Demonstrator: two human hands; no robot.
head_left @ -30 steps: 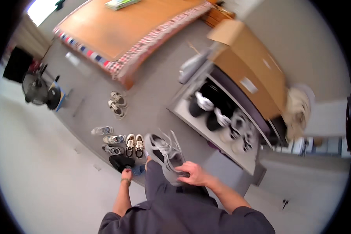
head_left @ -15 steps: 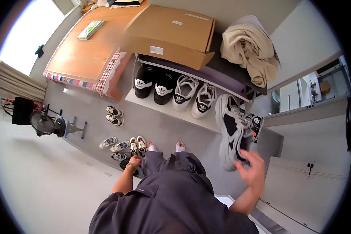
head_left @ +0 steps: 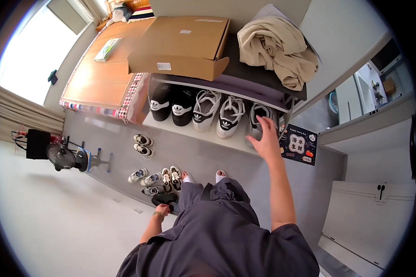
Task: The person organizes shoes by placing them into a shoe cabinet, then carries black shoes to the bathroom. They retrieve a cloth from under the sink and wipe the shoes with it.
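Note:
My right hand (head_left: 266,141) is on the heel end of a grey sneaker (head_left: 260,111), with its thumb on one side and its fingers over the other. That sneaker stands at the right end of the white shelf (head_left: 189,131) of a shoe rack, toe inward. Beside it are a pair of white sneakers (head_left: 230,117) with black heels and a pair of black sneakers (head_left: 182,107) with white heels. My left hand (head_left: 162,210) hangs low by my left side near some dark shoes (head_left: 164,198) on the floor; its fingers are too small to read.
On the rack top lie a cardboard box (head_left: 185,44) and a bunched beige cloth (head_left: 277,53). Several shoes (head_left: 150,179) stand on the floor at left. A dark printed mat (head_left: 299,144) lies right of the rack; a fan (head_left: 61,156) and a bed (head_left: 101,87) are farther left.
The grey sneaker has gone from in front of the rack, near my body, onto the right end of the shelf. My right arm has stretched forward with it. My left hand sits a little lower.

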